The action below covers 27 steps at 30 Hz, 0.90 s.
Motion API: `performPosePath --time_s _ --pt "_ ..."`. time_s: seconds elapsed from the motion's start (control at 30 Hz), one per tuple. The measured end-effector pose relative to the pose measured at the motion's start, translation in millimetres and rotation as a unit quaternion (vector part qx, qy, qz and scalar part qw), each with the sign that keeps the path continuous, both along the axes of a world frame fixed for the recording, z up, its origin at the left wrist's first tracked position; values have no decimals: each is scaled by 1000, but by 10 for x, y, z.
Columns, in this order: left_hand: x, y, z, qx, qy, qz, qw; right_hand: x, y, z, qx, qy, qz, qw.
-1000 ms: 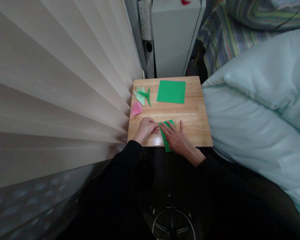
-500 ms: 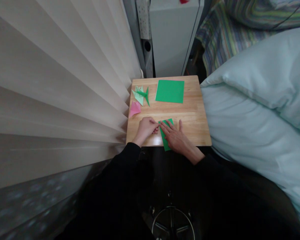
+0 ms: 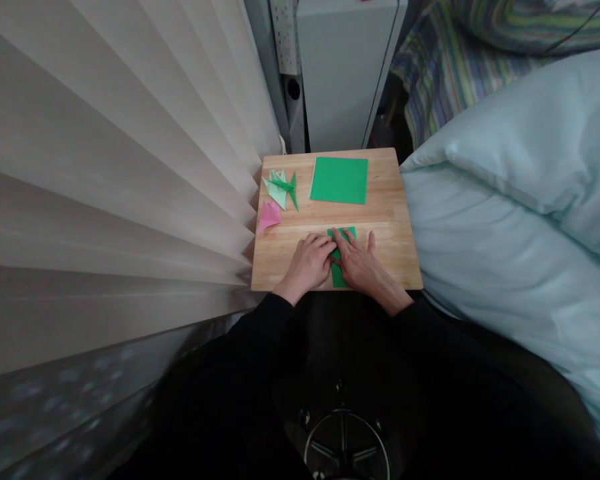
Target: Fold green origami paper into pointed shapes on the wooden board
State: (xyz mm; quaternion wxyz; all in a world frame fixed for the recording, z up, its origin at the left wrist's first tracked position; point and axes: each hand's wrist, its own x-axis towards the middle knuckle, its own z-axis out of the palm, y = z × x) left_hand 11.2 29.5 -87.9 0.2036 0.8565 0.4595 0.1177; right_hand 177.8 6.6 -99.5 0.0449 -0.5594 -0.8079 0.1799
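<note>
A narrow folded strip of green origami paper (image 3: 339, 277) lies near the front edge of the small wooden table. My right hand (image 3: 361, 265) is flat over it, fingers stretched out and thumb apart, pressing the sheet down. From the left, my left hand (image 3: 311, 260) meets the strip's left edge with bent, closed fingers that seem to grip that edge. The fingertips partly hide the middle of the paper. Both hands touch each other or nearly so.
A stack of green paper (image 3: 339, 180) sits at the back of the wooden table (image 3: 385, 220). Folded light and dark green paper figures (image 3: 279, 190) and a pink one (image 3: 269, 215) are at left. A pleated curtain (image 3: 180, 167) borders the left, a pale blue quilt (image 3: 485, 220) the right.
The green strip has moved up and slightly right, fully onto the table, and turned straighter. My left hand has moved right, closer to my right hand, which went along with the paper.
</note>
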Motion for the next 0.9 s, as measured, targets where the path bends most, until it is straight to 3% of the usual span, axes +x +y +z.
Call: performPosePath --time_s 0.3,0.9 --pt "-91 27 32 31 36 36 998 166 42 32 -7 -60 6 998" --pt "-102 42 71 -2 71 21 997 298 154 49 -77 -48 15 996"
